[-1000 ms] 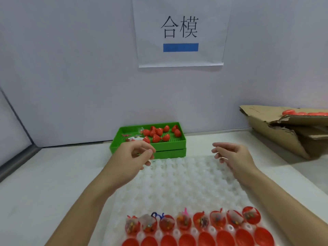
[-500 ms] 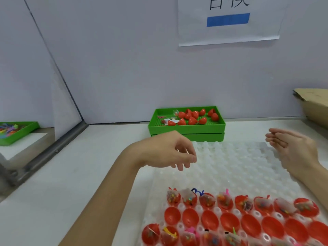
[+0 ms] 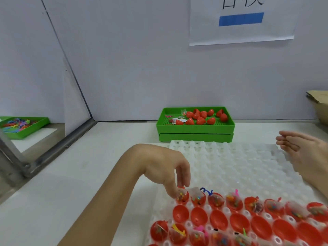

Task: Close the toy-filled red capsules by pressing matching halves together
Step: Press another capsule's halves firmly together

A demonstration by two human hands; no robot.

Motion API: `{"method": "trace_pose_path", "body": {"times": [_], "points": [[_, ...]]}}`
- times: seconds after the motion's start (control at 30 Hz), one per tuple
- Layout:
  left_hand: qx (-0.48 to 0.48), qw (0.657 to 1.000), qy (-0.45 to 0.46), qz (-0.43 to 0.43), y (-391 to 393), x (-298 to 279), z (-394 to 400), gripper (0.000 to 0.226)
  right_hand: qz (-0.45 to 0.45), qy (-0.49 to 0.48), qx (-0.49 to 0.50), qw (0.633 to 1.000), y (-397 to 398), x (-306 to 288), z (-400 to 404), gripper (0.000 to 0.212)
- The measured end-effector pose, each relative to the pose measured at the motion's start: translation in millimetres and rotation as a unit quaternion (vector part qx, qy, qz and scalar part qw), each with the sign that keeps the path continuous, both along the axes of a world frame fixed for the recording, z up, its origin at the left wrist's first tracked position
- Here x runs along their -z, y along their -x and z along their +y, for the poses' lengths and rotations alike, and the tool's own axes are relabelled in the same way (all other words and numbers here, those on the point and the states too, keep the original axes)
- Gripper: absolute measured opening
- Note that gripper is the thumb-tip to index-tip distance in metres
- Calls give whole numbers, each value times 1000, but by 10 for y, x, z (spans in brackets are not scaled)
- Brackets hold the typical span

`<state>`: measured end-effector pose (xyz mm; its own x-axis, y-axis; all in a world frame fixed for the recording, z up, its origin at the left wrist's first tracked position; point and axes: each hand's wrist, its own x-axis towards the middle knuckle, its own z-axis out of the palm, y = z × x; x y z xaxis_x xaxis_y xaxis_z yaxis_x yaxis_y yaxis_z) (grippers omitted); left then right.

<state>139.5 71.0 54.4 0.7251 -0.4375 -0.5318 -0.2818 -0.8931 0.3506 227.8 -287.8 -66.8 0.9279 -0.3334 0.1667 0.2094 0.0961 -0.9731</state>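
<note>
The leftmost toy-filled half (image 3: 182, 197) in the white tray (image 3: 248, 162) is apparently pinched by the left hand (image 3: 166, 167) for lifting onto an empty half (image 3: 180, 213), while the right hand (image 3: 308, 153) is held open, empty.

head-worn view, forward-down, close over tray (image 3: 248, 162)

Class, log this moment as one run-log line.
left hand: fingertips on leftmost filled capsule half | right hand: open above white tray | capsules: unclosed
</note>
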Motion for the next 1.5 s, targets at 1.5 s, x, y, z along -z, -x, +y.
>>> {"method": "trace_pose_path", "body": {"times": [1.5], "points": [[-232, 917, 288, -150, -367, 414, -310, 20, -50, 309, -197, 929, 219, -727, 677, 26]]}}
